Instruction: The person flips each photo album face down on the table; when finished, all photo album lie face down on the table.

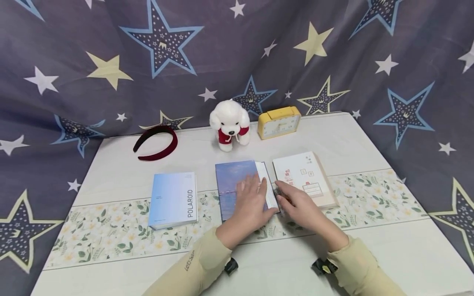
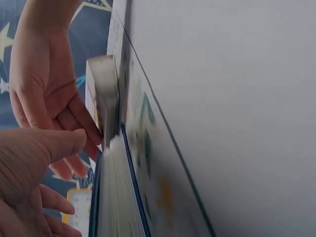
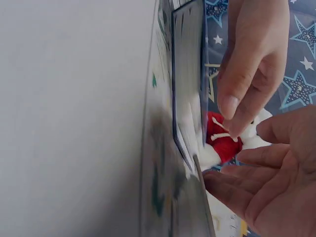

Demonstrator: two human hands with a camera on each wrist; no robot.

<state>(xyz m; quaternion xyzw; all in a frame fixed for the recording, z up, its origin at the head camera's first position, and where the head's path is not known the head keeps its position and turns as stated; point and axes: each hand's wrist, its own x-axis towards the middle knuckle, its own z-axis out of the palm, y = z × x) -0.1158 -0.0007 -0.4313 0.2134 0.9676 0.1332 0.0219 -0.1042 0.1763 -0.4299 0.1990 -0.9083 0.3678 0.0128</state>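
A hardback book [image 1: 231, 176] with a blue and purple sea-and-sky cover lies mid-table, a white patterned strip showing down its right side. My left hand [image 1: 249, 201] rests on it, fingers spread and thumb out toward the right edge. My right hand [image 1: 300, 205] is at that same edge, beside a thick white book [image 1: 324, 187] with small red drawings. In the right wrist view, loosely bent right fingers [image 3: 232, 190] reach to the book edges, thumb apart. The blue book's page block [image 2: 118, 187] shows between dark covers in the left wrist view.
A pale blue book [image 1: 172, 197] marked POLAROID lies to the left. Along the back are a dark red headband [image 1: 168, 152], a white plush dog [image 1: 230, 119] in a red top and a yellow clock [image 1: 279, 123]. A starry curtain [image 1: 237, 41] hangs behind the table.
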